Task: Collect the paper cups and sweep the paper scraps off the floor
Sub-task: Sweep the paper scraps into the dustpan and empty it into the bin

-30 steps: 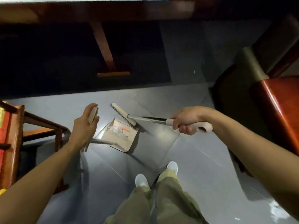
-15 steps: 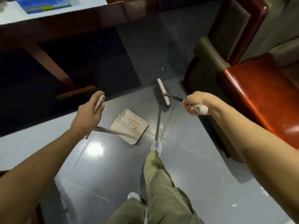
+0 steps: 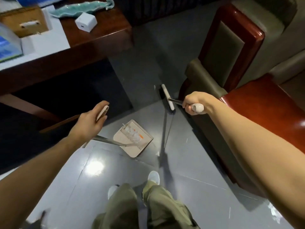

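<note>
At ten o'clock the left hand (image 3: pixel 89 123) curls round the dustpan (image 3: pixel 146 139) handle, paper scraps (image 3: pixel 132 131) heaped inside. At one, the right hand (image 3: pixel 193 103) grips the broom (image 3: pixel 167 98). Tilt that pan and they'd likely spill.

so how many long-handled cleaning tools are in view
2: a broom, gripped by the right hand, head by the armchair; a dustpan holding white scraps, handle in the left hand.
</note>
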The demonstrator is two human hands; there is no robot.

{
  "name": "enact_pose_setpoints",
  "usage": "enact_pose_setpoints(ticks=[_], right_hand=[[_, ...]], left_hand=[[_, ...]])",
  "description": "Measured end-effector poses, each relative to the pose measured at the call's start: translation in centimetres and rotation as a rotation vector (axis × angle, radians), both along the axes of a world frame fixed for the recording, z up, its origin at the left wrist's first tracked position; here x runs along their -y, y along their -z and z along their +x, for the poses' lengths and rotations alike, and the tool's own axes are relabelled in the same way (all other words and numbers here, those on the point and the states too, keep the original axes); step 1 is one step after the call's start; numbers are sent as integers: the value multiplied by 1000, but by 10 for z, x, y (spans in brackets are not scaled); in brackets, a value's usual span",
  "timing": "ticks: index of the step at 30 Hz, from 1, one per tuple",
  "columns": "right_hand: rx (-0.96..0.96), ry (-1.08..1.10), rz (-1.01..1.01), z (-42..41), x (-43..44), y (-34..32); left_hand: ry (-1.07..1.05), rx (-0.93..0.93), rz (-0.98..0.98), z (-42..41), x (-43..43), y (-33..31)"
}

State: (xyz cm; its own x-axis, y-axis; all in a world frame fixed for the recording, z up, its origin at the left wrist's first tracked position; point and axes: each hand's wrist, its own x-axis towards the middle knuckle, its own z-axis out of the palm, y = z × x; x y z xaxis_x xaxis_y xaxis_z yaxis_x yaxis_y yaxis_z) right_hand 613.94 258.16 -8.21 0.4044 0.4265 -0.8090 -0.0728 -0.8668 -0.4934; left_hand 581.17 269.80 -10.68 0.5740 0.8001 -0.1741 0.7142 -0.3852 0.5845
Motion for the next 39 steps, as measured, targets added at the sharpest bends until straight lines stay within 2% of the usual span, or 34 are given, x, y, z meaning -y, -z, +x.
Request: enact_pose_setpoints(ticks=[4, 12, 15, 17, 19, 21, 23, 28, 29, 31, 34, 39], right_hand=[[-13, 45, -58, 15, -44, 5], [115, -117, -26, 4, -128, 53], [182, -232, -111, -17, -139, 84], [137, -184, -198, -34, -139, 92], [79, -192, -196, -55, -131, 88], [116, -285, -198, -79, -121, 74], [121, -344, -309, -102, -110, 57], [-39, -433, -391, -153, -86, 13], [-92, -385, -387, -164, -81, 6], [-252, -149, -339, -183, -70, -6], [-384, 93, -268, -199, -43, -33], [-418, 317, -201, -219, 20, -75]], left_hand=[[50, -1, -22, 6, -45, 1], [112, -18, 17, 14, -105, 14], [92, -26, 28, 20, -126, 17], [117, -35, 6, 21, -135, 19], [134, -32, -22, 21, -143, 19], [153, -17, -34, 20, -150, 20], [190, 10, -59, 20, -152, 22], [261, 33, -91, 21, -148, 27], [263, 32, -96, 21, -147, 27], [269, 41, -102, 20, -144, 25], [273, 64, -123, 11, -143, 21], [333, 33, -113, -8, -154, 19]])
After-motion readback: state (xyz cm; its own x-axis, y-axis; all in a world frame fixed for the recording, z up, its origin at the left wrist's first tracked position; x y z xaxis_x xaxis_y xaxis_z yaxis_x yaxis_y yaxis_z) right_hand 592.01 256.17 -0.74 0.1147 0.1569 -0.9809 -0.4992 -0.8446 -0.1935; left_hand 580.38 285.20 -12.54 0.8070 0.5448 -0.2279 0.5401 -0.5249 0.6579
